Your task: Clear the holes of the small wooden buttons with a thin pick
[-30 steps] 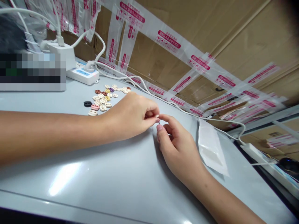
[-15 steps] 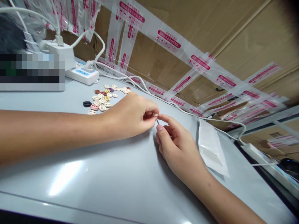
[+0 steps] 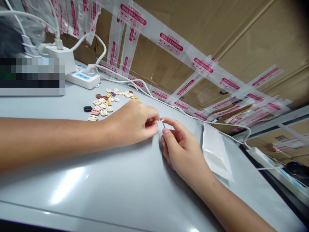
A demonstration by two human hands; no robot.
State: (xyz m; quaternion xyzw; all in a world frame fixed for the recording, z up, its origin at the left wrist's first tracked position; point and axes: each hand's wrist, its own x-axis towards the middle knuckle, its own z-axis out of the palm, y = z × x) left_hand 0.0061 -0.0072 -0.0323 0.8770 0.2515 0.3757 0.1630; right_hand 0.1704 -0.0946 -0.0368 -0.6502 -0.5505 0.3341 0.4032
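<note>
Together both hands, left and right, pinch a small white piece between their meeting fingertips.

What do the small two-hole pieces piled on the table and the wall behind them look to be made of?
Two-hole pieces: probably matte plastic or resin, going by their uniform moulded ovals in cream, pink, brown and black; too small to be sure. Wall: corrugated cardboard cartons, dull brown with fold lines, sealed with glossy clear tape printed in red.

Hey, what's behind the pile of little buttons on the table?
Behind the buttons lies a white power strip with plugs and white cables, then taped cardboard boxes. The strip's left end is hidden by a blurred patch.
</note>
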